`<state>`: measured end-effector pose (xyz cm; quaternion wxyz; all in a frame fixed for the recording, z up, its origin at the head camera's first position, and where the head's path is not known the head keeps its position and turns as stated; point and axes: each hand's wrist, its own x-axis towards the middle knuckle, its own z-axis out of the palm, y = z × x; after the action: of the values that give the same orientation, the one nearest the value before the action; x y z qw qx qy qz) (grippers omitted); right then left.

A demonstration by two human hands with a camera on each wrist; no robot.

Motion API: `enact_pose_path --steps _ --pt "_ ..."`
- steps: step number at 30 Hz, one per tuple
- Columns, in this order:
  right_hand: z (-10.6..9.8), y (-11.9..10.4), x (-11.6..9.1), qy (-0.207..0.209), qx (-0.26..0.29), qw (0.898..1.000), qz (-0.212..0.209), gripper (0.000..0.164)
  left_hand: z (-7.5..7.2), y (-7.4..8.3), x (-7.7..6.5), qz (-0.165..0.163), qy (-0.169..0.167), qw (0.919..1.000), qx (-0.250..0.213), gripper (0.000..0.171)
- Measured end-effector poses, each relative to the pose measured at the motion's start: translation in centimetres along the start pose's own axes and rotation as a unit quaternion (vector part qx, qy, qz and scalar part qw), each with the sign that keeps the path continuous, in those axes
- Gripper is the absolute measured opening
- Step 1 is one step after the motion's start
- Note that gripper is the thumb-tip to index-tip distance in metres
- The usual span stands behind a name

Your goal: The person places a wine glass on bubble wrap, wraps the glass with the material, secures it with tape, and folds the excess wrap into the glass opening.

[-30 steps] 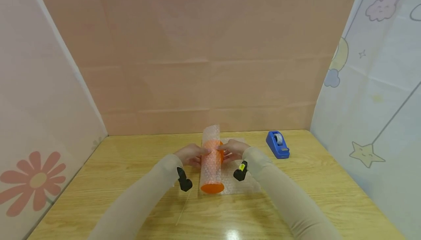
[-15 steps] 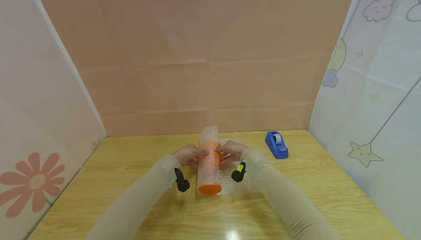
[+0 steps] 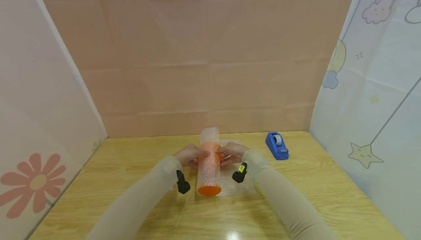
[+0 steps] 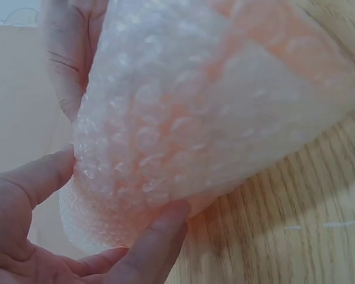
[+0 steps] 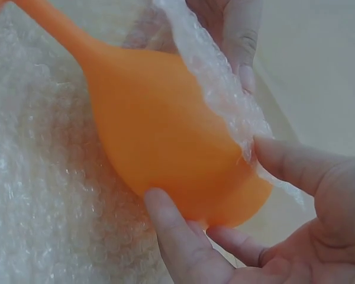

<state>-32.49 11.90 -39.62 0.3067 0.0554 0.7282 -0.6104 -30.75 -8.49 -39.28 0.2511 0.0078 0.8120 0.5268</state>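
Now bubble wrap (image 3: 209,170) covers more of the orange goblet (image 5: 154,112), sideways mid-table, than a second ago, suggesting further wrapping; fingers of the left hand (image 3: 189,155) clamp wrap, those of the right hand (image 3: 231,152) goblet and wrap edge.

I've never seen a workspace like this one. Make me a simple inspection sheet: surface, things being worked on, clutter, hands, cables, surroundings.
Surface: wood-grain table, with a glare spot at its near side.
Job's things: orange goblet-shaped piece on its side, partly covered by bubble wrap; more wrap lies flat to its right.
Clutter: blue tape dispenser at the far right; thin pale strip near the left wrist, too thin to identify.
Hands: left hand grips the wrapped side; right hand has its thumb at the wrap's edge and fingers against the orange surface.
Cables: nothing seen.
Surroundings: pinkish-brown sheet behind, flower-print panel left, star-and-cloud panel right.
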Motion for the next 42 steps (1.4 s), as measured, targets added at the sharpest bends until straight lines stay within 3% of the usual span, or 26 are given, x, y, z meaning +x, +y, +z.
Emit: enact_pose_path --steps 9,13,18,21,25,30,34,42 --pt "-0.6 0.0 -0.3 -0.005 -0.015 1.0 -0.007 0.04 0.5 0.3 -0.2 0.023 0.002 0.9997 0.009 0.042" --pt "-0.8 -0.3 -0.6 0.029 -0.083 0.996 -0.023 0.047 0.5 0.5 -0.2 0.029 0.005 0.9995 0.014 0.041" --pt "-0.6 -0.5 -0.6 0.059 -0.162 0.983 -0.064 0.02 0.5 0.4 -0.4 0.031 0.007 0.9993 0.021 0.038" --pt "-0.5 -0.6 -0.6 0.054 -0.183 0.977 -0.091 0.03 0.6 0.3 -0.4 0.031 0.007 0.9992 0.024 0.037" --pt "-0.3 -0.9 -0.6 0.027 -0.17 0.979 -0.109 0.028 0.6 0.3 -0.3 0.031 0.01 0.9992 0.023 0.037" --pt "0.1 -1.2 -0.5 0.004 -0.107 0.99 -0.094 0.022 0.6 0.1 -0.1 0.032 0.014 0.9991 0.024 0.04" --pt "0.4 -1.2 -0.5 0.01 -0.078 0.994 -0.076 0.018 0.6 0.1 -0.2 0.025 0.019 0.9992 0.025 0.041" --pt "0.5 -1.3 -0.7 0.029 -0.091 0.993 -0.064 0.019 0.7 0.2 -0.2 0.03 0.017 0.999 0.029 0.04"
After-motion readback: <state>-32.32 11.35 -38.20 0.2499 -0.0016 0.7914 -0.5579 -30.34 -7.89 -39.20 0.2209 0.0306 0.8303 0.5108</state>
